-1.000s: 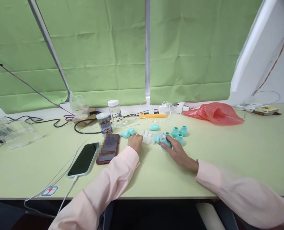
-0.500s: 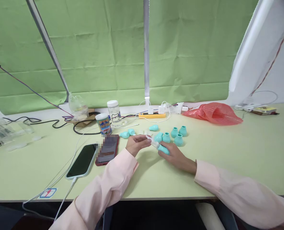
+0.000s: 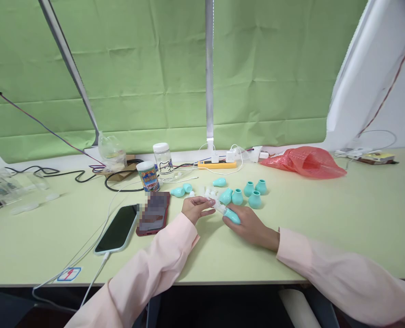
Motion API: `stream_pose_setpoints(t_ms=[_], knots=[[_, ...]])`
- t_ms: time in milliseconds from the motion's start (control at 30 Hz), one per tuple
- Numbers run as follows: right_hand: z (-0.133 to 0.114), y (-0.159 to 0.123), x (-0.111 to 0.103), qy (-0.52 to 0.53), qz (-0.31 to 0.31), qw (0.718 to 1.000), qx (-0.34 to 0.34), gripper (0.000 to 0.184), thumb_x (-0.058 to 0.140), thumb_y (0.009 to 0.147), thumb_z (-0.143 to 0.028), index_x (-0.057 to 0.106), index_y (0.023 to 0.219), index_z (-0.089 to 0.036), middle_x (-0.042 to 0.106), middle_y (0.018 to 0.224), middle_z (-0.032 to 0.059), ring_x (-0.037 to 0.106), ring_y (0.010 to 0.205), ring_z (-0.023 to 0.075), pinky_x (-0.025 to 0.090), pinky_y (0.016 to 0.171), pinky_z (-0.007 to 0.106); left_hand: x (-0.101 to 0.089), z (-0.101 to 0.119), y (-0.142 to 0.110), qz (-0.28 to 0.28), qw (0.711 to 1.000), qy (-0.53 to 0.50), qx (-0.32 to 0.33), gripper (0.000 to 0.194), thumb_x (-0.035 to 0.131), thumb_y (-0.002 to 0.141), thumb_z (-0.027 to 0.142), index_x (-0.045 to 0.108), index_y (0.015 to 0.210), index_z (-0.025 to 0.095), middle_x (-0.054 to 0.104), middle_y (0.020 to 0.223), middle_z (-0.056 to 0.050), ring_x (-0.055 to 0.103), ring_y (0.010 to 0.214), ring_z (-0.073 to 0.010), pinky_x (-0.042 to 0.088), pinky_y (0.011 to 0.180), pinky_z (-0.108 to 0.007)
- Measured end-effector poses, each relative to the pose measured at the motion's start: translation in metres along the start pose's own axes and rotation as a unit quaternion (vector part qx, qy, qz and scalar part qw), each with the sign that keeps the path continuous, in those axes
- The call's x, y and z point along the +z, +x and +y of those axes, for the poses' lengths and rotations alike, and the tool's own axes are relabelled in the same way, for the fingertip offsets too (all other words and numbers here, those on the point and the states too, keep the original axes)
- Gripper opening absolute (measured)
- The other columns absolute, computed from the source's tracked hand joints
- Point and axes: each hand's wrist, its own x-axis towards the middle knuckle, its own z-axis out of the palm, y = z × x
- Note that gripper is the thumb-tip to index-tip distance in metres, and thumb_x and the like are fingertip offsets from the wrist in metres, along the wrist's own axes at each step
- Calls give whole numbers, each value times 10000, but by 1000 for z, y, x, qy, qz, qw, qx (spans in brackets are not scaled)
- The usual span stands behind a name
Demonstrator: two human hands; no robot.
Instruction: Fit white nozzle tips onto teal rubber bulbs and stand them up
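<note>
A: Your left sleeve [image 3: 137,280] is pale pink, long and loose, isn't it?
B: Yes, and your right sleeve [image 3: 342,273] matches it: plain cloth with soft creases running along its length.
A: Where do your cuffs [image 3: 294,241] end?
B: Just short of your left hand [image 3: 196,209] and your right hand [image 3: 246,224], which are both bare.

Office/workshop-type spot, prob.: long desk [image 3: 325,214] w/ pwr strip [image 3: 202,165], cables [image 3: 125,190], phones [image 3: 116,230], green cloth [image 3: 274,68] behind

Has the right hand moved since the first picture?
Yes: judged against the orange power strip, the right hand has shifted slightly farther from it, toward the near side.
</note>
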Motion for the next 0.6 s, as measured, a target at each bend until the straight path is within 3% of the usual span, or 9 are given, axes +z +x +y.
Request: stream_pose_setpoints(t_ms=[367,600], knots=[[-10,-3,7,-59,-5,998,28,187,336,784,-297,451,811,-152,555,696,68,508,615,184,342,536,280,13,-13,-9,98,991,-84,34,264,736,366,209,530,481,91,587,552,-22,560,571,-125,487,671,-343],[-10,-3,2,-6,-36,998,42,172,347,783,-315,428,781,-163,540,669,51,487,583,169,342,530,279,14,-12,-12,63,994,-83,38,247,733,383,199,545,500,87,596,560,-20,564,583,-130,479,683,-358]])
